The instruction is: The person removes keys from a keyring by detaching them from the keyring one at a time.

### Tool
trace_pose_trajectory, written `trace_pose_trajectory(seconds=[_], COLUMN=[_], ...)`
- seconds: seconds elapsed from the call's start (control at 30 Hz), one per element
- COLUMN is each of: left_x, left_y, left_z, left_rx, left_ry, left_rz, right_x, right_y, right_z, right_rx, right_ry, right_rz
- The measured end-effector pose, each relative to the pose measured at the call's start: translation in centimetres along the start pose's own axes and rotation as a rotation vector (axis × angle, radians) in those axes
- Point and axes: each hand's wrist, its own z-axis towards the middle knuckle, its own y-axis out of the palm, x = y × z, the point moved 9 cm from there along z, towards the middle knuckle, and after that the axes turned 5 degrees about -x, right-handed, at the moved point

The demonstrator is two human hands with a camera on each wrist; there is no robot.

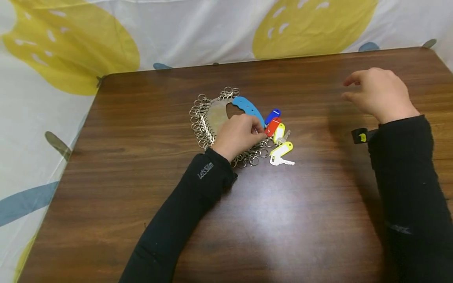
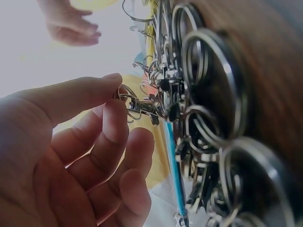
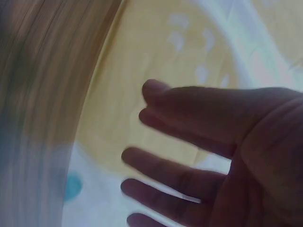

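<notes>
A rounded metal key holder (image 1: 216,114) with a blue grip strip (image 1: 249,108) lies on the table, its edge lined with several split rings on clasps (image 1: 199,118). My left hand (image 1: 236,135) reaches over its near right side. In the left wrist view, thumb and index finger pinch a small split ring (image 2: 124,90) joined to a clasp. Just right of that hand are a blue key tag (image 1: 273,116), a red one (image 1: 272,127) and two yellow ones (image 1: 282,149), with silver keys (image 1: 281,160). My right hand (image 1: 383,92) hovers at the right, fingers loosely bent, holding nothing.
The brown wooden table (image 1: 116,177) reaches back to a white cloth (image 1: 198,31) with yellow and blue shapes, which also hangs along the left side. A black strap with a yellow mark (image 1: 361,136) sits at the right wrist.
</notes>
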Motion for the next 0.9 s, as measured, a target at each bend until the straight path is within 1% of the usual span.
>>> trace_pose_trajectory(seconds=[0.1,0.2,0.23,0.3,0.37,0.43,0.5,0.6,0.73,0.9], left_x=[0.0,0.2,0.3,0.4,0.6,0.7,0.8,1.0,1.0,0.8], left_y=[0.2,0.4,0.5,0.7,1.0,1.2,1.3,1.1,1.1,1.4], left_z=[0.1,0.2,0.3,0.3,0.3,0.3,0.3,0.3,0.3,0.3], left_rx=[-0.013,-0.023,-0.028,-0.040,-0.061,-0.077,-0.082,-0.073,-0.055,-0.055], left_ry=[-0.010,-0.006,-0.002,0.002,0.002,0.002,0.003,0.014,0.020,0.004], left_rz=[0.020,0.025,0.027,0.030,0.028,0.027,0.025,0.031,0.034,0.043], right_x=[-4.7,-9.6,-10.9,-12.9,-14.0,-14.3,-14.2,-13.7,-13.1,-12.7], right_y=[0.6,2.7,3.6,5.5,6.8,7.5,7.6,7.4,7.6,7.9], right_z=[-0.2,-0.3,-0.4,-0.4,-0.5,-0.5,-0.5,-0.5,-0.2,0.0], right_rx=[0.063,0.085,0.073,0.017,-0.033,-0.061,-0.069,-0.079,-0.121,-0.131], right_ry=[-0.193,-0.408,-0.471,-0.574,-0.634,-0.651,-0.647,-0.622,-0.567,-0.519], right_rz=[-0.012,-0.036,-0.039,-0.036,-0.019,0.002,0.017,0.021,0.025,0.019])
